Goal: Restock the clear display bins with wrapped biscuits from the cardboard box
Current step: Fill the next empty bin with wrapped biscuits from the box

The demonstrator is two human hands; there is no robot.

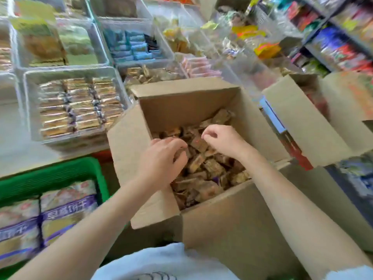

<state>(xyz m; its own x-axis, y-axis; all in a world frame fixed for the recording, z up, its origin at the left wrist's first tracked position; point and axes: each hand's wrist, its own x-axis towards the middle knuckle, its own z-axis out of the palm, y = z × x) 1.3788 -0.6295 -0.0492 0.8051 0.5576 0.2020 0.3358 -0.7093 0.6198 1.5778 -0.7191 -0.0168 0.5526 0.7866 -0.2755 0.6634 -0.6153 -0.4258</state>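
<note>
Far left I saw a green basket (60, 174) w/ purple-labelled packs (66, 211) in it, low in the head view. Above it stood a clear bin (28, 110) w/ gold-wrapped biscuits in neat rows, and more bins (101, 47) behind, some w/ blue packs. Frame was motion-blurred, so labels weren't readable.

Centre: the box (232, 219) sat open, flaps out, just right of the basket and in front of the bins. Brown wrapped biscuits (210, 168) lay loose in a heap inside.

My left hand (161, 160) was down in the box on the heap's left side, fingers curled round a few biscuits; how many I couldn't tell. My right hand (222, 140) was over the heap's far side, fingers bent w/ tips drawn together; whether it pinched a wrapper I couldn't tell thru the blur.

Right: a second box (302, 122), open, touching the first one's flap. Shelves (333, 43) of colourful packs ran behind it.
</note>
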